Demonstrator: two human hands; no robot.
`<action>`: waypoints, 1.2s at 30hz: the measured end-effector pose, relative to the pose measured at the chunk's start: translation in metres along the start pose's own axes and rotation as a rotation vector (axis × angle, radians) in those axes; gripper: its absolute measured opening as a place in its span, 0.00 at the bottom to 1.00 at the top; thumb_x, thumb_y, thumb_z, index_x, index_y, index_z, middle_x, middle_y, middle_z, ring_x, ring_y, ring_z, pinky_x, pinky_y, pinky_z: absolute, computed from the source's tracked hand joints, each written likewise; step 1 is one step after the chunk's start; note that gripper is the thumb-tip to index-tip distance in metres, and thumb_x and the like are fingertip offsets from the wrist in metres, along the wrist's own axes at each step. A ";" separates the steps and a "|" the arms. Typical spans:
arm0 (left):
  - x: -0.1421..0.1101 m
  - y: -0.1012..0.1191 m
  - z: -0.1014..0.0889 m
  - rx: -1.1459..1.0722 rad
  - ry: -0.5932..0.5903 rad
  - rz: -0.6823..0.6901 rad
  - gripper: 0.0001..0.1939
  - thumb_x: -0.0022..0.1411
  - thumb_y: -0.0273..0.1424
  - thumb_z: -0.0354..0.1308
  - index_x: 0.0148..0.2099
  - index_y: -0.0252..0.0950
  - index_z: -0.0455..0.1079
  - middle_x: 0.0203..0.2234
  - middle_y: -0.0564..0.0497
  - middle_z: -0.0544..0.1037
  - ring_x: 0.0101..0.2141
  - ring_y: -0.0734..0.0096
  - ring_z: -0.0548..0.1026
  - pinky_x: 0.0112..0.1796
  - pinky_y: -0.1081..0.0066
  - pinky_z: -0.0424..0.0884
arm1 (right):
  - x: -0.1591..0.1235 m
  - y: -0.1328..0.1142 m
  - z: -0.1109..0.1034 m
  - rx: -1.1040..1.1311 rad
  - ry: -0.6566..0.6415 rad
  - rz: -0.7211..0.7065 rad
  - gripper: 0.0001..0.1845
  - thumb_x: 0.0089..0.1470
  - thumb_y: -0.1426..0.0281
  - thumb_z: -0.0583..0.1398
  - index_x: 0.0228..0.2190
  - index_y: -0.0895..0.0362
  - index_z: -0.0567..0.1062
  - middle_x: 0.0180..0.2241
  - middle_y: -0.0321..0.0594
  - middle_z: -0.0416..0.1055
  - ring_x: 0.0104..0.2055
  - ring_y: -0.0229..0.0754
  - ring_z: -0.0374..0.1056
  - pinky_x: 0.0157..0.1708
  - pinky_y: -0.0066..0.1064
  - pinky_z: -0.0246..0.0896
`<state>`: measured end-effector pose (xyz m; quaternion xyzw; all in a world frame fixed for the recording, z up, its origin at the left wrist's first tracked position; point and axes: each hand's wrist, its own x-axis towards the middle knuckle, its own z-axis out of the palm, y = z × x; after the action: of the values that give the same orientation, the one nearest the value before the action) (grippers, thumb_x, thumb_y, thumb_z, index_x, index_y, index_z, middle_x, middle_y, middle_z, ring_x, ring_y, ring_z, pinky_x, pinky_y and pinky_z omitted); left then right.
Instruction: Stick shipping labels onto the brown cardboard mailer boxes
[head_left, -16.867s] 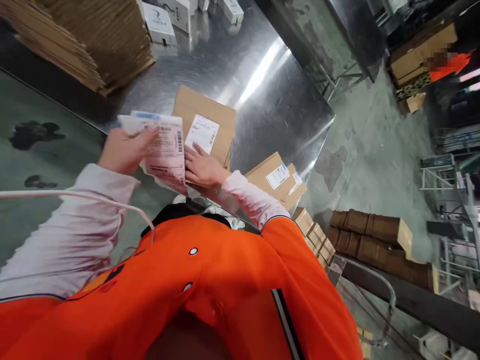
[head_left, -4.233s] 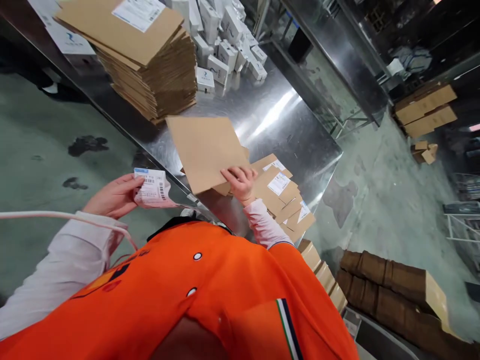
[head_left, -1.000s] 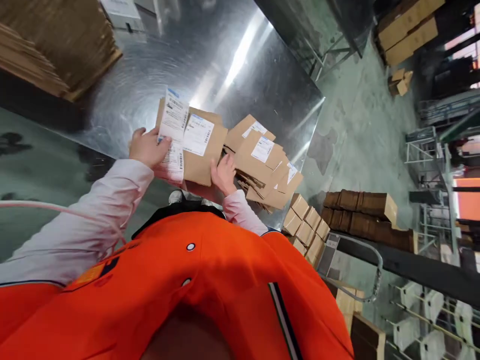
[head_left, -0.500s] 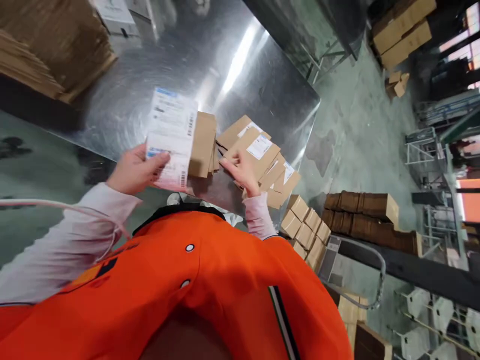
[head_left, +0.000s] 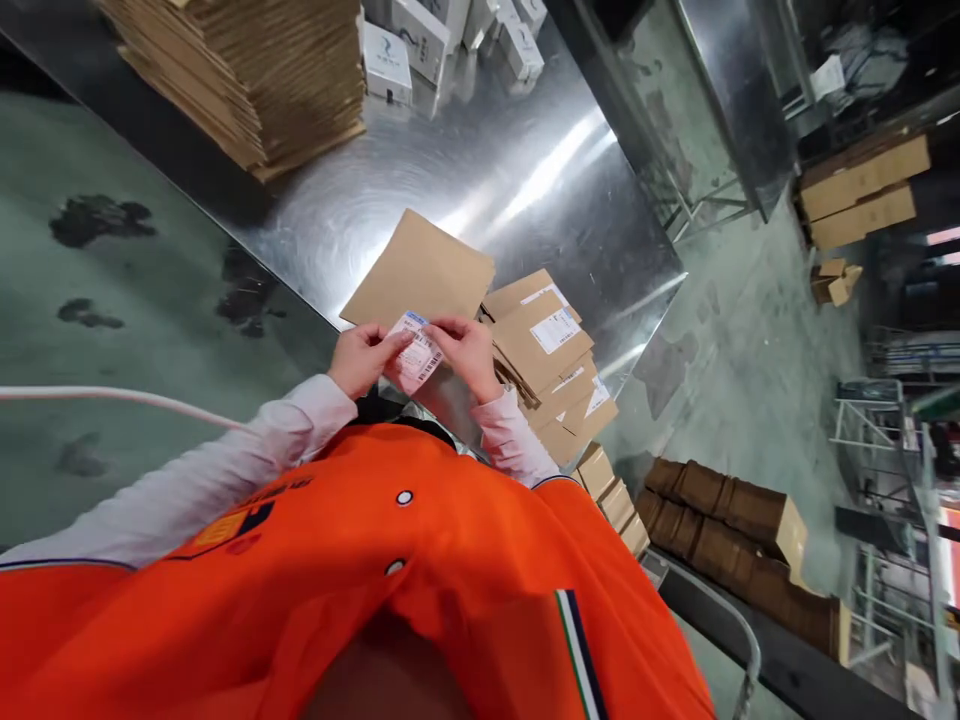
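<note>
A white printed label [head_left: 415, 362] with a blue strip and barcodes is pinched between both hands, close to my body. My left hand [head_left: 362, 358] grips its left edge between thumb and fingers. On the other side, my right hand [head_left: 469, 352] has thumb and fingers closed at its upper right corner. Just beyond the hands, a plain flat cardboard mailer [head_left: 420, 265] lies on the metal table [head_left: 330, 200]. Right of my right hand sits an overlapping pile of labelled cardboard mailers [head_left: 536, 355], reaching toward the table's edge.
A tall stack of flat cardboard [head_left: 300, 75] stands at the table's far left. Small white boxes [head_left: 420, 40] sit at its back. Brown cartons [head_left: 720, 520] and small boxes [head_left: 615, 500] are stacked on the floor at right. A pale cable [head_left: 127, 397] crosses at left.
My hands have come together, and my right hand has left the mailers to take hold of the label. The label is now a smaller piece. A plain mailer now lies fully visible, and the view has shifted.
</note>
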<state>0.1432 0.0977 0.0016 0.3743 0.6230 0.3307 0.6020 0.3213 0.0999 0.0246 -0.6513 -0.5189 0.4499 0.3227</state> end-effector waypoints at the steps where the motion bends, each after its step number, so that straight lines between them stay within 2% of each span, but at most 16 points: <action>1: 0.001 -0.001 0.002 0.017 0.038 0.018 0.20 0.47 0.47 0.71 0.23 0.37 0.68 0.21 0.49 0.76 0.28 0.61 0.77 0.29 0.68 0.74 | 0.006 0.000 0.000 0.010 -0.016 0.020 0.08 0.59 0.67 0.70 0.37 0.59 0.86 0.37 0.42 0.85 0.40 0.43 0.81 0.47 0.32 0.75; 3: 0.007 0.000 0.004 0.004 0.004 0.000 0.20 0.48 0.46 0.71 0.26 0.38 0.69 0.23 0.48 0.78 0.30 0.60 0.79 0.30 0.68 0.75 | 0.021 0.002 0.001 0.031 -0.060 0.077 0.07 0.58 0.68 0.71 0.36 0.61 0.85 0.33 0.40 0.84 0.36 0.40 0.79 0.41 0.29 0.73; 6: 0.020 0.001 0.002 -0.040 -0.185 -0.102 0.23 0.39 0.41 0.77 0.37 0.36 0.77 0.31 0.46 0.84 0.33 0.56 0.82 0.32 0.66 0.78 | 0.059 0.003 -0.001 -0.009 -0.097 0.117 0.07 0.58 0.70 0.70 0.32 0.63 0.84 0.29 0.37 0.81 0.31 0.36 0.75 0.37 0.26 0.70; 8: 0.028 0.001 -0.002 -0.039 -0.268 -0.163 0.27 0.34 0.39 0.79 0.39 0.35 0.80 0.32 0.44 0.85 0.34 0.52 0.83 0.33 0.63 0.80 | 0.094 -0.001 -0.009 -0.071 -0.080 0.104 0.08 0.59 0.70 0.69 0.32 0.64 0.83 0.28 0.37 0.80 0.31 0.36 0.74 0.38 0.26 0.70; 13: 0.041 0.000 -0.010 -0.159 -0.367 -0.269 0.32 0.31 0.40 0.82 0.40 0.34 0.81 0.37 0.41 0.87 0.39 0.49 0.84 0.37 0.61 0.83 | 0.178 -0.001 -0.027 -0.374 0.089 0.150 0.14 0.57 0.62 0.69 0.37 0.61 0.86 0.33 0.39 0.82 0.42 0.44 0.79 0.51 0.36 0.73; 17: 0.046 -0.010 -0.017 -0.198 -0.371 -0.339 0.31 0.29 0.40 0.84 0.38 0.34 0.80 0.36 0.39 0.87 0.39 0.45 0.85 0.38 0.57 0.85 | 0.205 0.013 -0.027 -0.531 0.138 0.184 0.18 0.59 0.58 0.68 0.44 0.58 0.86 0.43 0.45 0.83 0.53 0.50 0.78 0.59 0.44 0.70; 19: 0.042 -0.025 -0.027 -0.164 -0.380 -0.363 0.32 0.28 0.42 0.83 0.38 0.34 0.82 0.38 0.37 0.87 0.41 0.42 0.86 0.41 0.56 0.85 | 0.202 0.020 -0.023 -0.600 0.192 0.153 0.25 0.61 0.57 0.67 0.54 0.58 0.82 0.52 0.51 0.80 0.60 0.55 0.74 0.63 0.51 0.67; 22: 0.021 -0.053 -0.048 -0.039 -0.383 -0.425 0.31 0.27 0.45 0.83 0.36 0.36 0.83 0.37 0.38 0.88 0.44 0.38 0.85 0.45 0.55 0.84 | 0.191 0.022 -0.014 -0.743 0.213 0.008 0.34 0.67 0.56 0.63 0.67 0.60 0.70 0.67 0.60 0.67 0.72 0.59 0.61 0.70 0.60 0.56; 24: 0.002 -0.066 -0.065 0.008 -0.394 -0.470 0.29 0.28 0.47 0.82 0.33 0.37 0.83 0.36 0.40 0.88 0.44 0.38 0.85 0.46 0.56 0.83 | 0.183 0.019 -0.004 -0.828 0.081 -0.149 0.33 0.72 0.57 0.57 0.70 0.60 0.66 0.73 0.59 0.59 0.78 0.57 0.51 0.74 0.62 0.45; 26: -0.012 -0.066 -0.081 0.016 -0.411 -0.485 0.27 0.28 0.47 0.82 0.30 0.38 0.82 0.34 0.41 0.88 0.43 0.38 0.85 0.47 0.55 0.82 | 0.175 0.016 0.009 -0.893 -0.049 -0.239 0.32 0.76 0.58 0.51 0.71 0.61 0.63 0.76 0.58 0.51 0.81 0.56 0.43 0.76 0.63 0.33; 29: -0.010 -0.040 -0.093 0.051 -0.306 -0.375 0.27 0.31 0.49 0.80 0.30 0.36 0.80 0.30 0.41 0.86 0.38 0.42 0.84 0.43 0.54 0.83 | 0.152 0.015 0.031 -0.938 -0.118 -0.271 0.33 0.76 0.60 0.50 0.72 0.65 0.60 0.78 0.59 0.45 0.82 0.58 0.37 0.76 0.66 0.21; 31: 0.010 -0.013 -0.089 0.110 -0.149 -0.230 0.28 0.43 0.51 0.74 0.36 0.33 0.80 0.32 0.41 0.86 0.37 0.47 0.83 0.41 0.55 0.83 | 0.123 0.019 0.042 -0.905 -0.259 -0.401 0.31 0.74 0.62 0.55 0.71 0.64 0.64 0.77 0.56 0.50 0.82 0.56 0.40 0.78 0.61 0.20; 33: 0.039 0.014 -0.076 0.182 -0.011 -0.086 0.25 0.58 0.49 0.65 0.42 0.30 0.79 0.37 0.40 0.85 0.42 0.49 0.83 0.45 0.54 0.82 | 0.089 0.027 0.046 -0.828 -0.464 -0.558 0.27 0.71 0.64 0.59 0.67 0.59 0.71 0.75 0.49 0.59 0.80 0.51 0.47 0.80 0.51 0.26; 34: 0.055 0.025 -0.068 0.228 0.025 -0.026 0.23 0.63 0.46 0.62 0.44 0.28 0.78 0.41 0.39 0.85 0.47 0.49 0.82 0.51 0.53 0.79 | 0.072 0.032 0.045 -0.791 -0.484 -0.567 0.25 0.70 0.65 0.59 0.65 0.57 0.73 0.73 0.46 0.62 0.79 0.49 0.51 0.81 0.47 0.32; 35: 0.070 0.034 -0.059 0.272 0.040 0.033 0.20 0.65 0.42 0.61 0.46 0.27 0.78 0.45 0.39 0.85 0.54 0.47 0.79 0.59 0.52 0.74 | 0.057 0.037 0.042 -0.772 -0.409 -0.504 0.24 0.71 0.67 0.57 0.65 0.57 0.74 0.71 0.47 0.65 0.77 0.47 0.55 0.80 0.44 0.40; 36: 0.083 0.040 -0.049 0.321 0.037 0.089 0.18 0.67 0.38 0.61 0.48 0.26 0.77 0.49 0.38 0.84 0.60 0.46 0.74 0.65 0.51 0.67 | 0.044 0.041 0.037 -0.767 -0.255 -0.373 0.24 0.72 0.68 0.55 0.65 0.58 0.74 0.69 0.51 0.68 0.75 0.48 0.59 0.78 0.44 0.46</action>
<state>0.0970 0.1914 -0.0023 0.4868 0.6616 0.2600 0.5076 0.3054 0.1303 -0.0371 -0.5585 -0.7926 0.2356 0.0667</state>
